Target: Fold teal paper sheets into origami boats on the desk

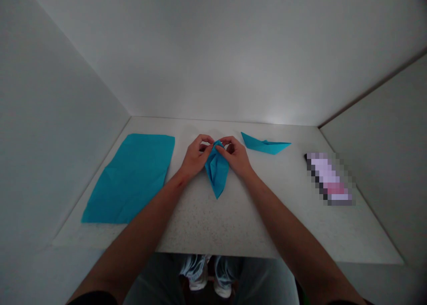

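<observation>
A folded piece of blue paper (218, 173) is held between both hands over the middle of the table, its pointed end toward me. My left hand (197, 154) pinches its upper left edge with thumb and fingers. On the other side, my right hand (236, 154) grips the upper right edge, the thumb lying on the front of the paper. The two thumbs are close together near the top. Creases and an open fold show down the paper's middle. Some fingertips are hidden behind it.
To the left lies a creased flat blue sheet (133, 176), partly under my left forearm. A folded blue paper boat (265, 145) rests behind my right hand. A phone (328, 180) with a blurred screen lies at the right. White walls (213, 55) enclose the speckled white table (216, 233).
</observation>
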`<state>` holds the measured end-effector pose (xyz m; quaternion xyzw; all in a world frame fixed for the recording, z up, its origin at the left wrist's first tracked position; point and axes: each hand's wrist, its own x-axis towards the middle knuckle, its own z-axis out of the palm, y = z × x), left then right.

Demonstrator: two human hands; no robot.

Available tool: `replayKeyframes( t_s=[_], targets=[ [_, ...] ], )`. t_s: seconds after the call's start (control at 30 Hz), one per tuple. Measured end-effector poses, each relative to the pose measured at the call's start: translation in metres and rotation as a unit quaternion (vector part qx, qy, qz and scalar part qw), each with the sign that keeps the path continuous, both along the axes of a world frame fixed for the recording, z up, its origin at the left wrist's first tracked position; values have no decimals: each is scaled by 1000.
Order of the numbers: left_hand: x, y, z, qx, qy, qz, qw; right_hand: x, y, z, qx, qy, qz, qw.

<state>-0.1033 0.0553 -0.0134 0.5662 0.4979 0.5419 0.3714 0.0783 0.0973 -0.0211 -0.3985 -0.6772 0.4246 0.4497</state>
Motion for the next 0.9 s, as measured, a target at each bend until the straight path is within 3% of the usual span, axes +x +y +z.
replayKeyframes(
  t_s=[0.17,0.4,0.6,0.9],
  targets=[
    [0,-5,4,11,68,0,998,0,-1,0,-19,-11,0,1000],
    [-4,-3,2,114,170,23,979,0,1,-6,-36,17,-44,998],
    [-6,-2,1,108,237,63,964,0,-2,-5,-39,14,-2,999],
    [-6,-4,4,107,274,75,953,-1,-1,-7,-39,23,-5,999]
  ],
)
